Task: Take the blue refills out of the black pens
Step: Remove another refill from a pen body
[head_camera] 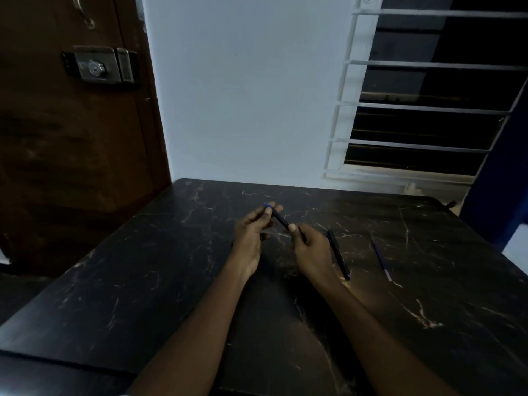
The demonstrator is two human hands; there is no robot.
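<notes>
Lying on the dark marbled table (143, 281), a second black pen (338, 254) is seen just right of the right hand (313, 252); a loose blue refill (381, 260) rests farther right, apart from it; a black pen (278, 218) with a blue end is gripped above the tabletop, its blue end pinched by the left hand (251, 238), its other end closed in the right; nothing blocks the view.

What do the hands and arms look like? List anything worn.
Nothing worn shows. The left hand and right hand are bare: no gloves, rings, watch or bands visible. Both forearms are bare to the frame's edge, with no sleeves in view. Dim light hides fine marks.
</notes>
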